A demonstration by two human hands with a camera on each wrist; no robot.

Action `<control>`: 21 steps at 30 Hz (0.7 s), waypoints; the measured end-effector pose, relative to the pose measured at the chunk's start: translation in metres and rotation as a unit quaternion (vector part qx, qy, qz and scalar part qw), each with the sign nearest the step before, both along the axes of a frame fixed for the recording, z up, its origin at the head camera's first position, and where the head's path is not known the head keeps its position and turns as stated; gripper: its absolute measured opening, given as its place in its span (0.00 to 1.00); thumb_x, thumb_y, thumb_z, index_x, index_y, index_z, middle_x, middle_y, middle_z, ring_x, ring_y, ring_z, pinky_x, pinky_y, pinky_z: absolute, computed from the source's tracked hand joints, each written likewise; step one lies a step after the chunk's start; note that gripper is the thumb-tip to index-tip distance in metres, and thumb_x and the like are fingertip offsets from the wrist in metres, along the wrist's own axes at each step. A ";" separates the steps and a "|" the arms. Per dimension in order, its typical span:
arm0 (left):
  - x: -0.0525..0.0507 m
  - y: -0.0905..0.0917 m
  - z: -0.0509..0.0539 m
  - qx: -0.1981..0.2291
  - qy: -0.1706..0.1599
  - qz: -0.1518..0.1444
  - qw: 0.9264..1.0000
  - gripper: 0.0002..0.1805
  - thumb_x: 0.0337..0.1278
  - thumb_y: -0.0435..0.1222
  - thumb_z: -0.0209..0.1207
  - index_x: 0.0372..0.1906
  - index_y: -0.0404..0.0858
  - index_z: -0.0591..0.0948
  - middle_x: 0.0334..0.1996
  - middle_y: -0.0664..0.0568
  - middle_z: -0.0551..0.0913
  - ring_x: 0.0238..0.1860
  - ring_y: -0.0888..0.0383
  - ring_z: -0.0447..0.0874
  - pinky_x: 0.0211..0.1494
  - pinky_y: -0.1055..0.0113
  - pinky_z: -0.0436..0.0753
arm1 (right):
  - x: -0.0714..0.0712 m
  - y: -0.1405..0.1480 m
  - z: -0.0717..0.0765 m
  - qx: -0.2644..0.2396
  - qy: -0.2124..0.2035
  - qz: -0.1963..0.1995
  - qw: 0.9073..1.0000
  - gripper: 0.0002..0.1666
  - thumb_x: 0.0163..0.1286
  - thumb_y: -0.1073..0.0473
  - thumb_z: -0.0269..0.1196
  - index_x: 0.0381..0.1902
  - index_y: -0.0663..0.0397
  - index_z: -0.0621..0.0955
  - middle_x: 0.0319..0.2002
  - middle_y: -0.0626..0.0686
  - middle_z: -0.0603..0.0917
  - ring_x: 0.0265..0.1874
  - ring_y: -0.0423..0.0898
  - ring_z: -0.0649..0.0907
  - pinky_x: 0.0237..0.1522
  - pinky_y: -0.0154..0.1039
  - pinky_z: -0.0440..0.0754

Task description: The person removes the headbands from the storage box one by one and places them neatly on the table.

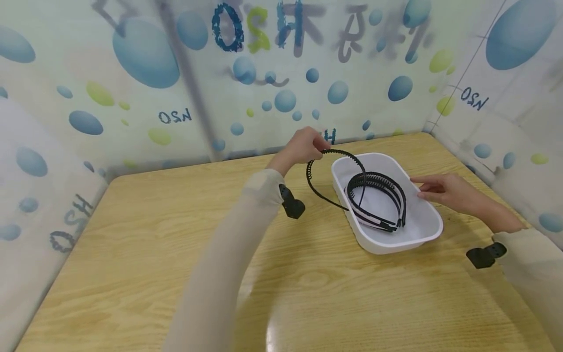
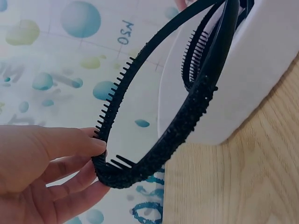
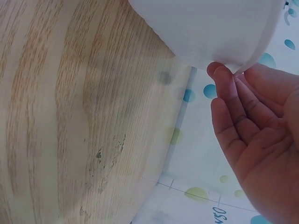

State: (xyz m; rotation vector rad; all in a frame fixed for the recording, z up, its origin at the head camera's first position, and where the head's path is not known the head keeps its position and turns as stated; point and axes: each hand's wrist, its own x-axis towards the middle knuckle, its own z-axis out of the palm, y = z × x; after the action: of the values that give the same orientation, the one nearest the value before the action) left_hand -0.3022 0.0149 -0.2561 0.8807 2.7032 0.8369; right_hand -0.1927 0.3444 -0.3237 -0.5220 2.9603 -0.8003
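A black toothed headband [image 1: 336, 151] hangs from my left hand [image 1: 304, 145], which pinches it at the top of its curve. One end of that headband overlaps the left rim of a white plastic basin [image 1: 422, 222]. In the left wrist view, thumb and fingers [image 2: 70, 144] grip the headband [image 2: 173, 135], whose outer face looks rough and beaded. Several more black headbands [image 1: 382, 181] lie nested inside the basin. My right hand [image 1: 453, 193] pinches the basin's right rim; in the right wrist view its fingers [image 3: 229, 93] meet the basin's edge [image 3: 210, 28].
The basin stands on a wood-grain table [image 1: 176, 244], towards its back right. A wall sheet [image 1: 272, 78] printed with blue and green spots rises behind the table and along both sides. Black wrist cameras [image 1: 292, 203] sit on both sleeves.
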 end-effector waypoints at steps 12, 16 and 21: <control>-0.001 -0.034 -0.005 -0.005 -0.031 0.033 0.999 0.17 0.56 0.26 0.55 0.51 0.36 0.80 0.48 0.47 0.80 0.47 0.54 0.76 0.47 0.64 0.77 | 0.001 -0.001 0.001 -0.001 -0.013 -0.005 1.000 0.24 0.62 0.67 0.60 0.55 0.73 0.73 0.34 0.60 0.82 0.31 0.43 0.81 0.29 0.31 0.79; -0.002 -0.046 -0.008 -0.001 -0.037 0.043 0.998 0.17 0.57 0.26 0.54 0.51 0.36 0.80 0.48 0.46 0.79 0.49 0.53 0.75 0.48 0.63 0.76 | 0.001 -0.001 0.000 -0.007 -0.007 -0.001 1.000 0.23 0.62 0.68 0.60 0.54 0.73 0.73 0.34 0.60 0.82 0.30 0.38 0.80 0.28 0.31 0.79; -0.004 -0.061 -0.011 -0.017 -0.031 0.046 0.998 0.17 0.56 0.25 0.54 0.51 0.35 0.80 0.48 0.44 0.79 0.49 0.51 0.75 0.49 0.61 0.76 | 0.000 -0.001 0.000 -0.010 -0.011 -0.003 1.000 0.23 0.62 0.68 0.60 0.55 0.73 0.72 0.34 0.60 0.82 0.30 0.37 0.79 0.28 0.32 0.79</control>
State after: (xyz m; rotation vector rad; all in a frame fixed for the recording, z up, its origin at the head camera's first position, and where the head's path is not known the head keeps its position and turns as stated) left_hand -0.3064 -0.0462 -0.2670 0.7162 2.7126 0.8187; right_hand -0.1924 0.3431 -0.3235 -0.5026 2.9379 -0.8301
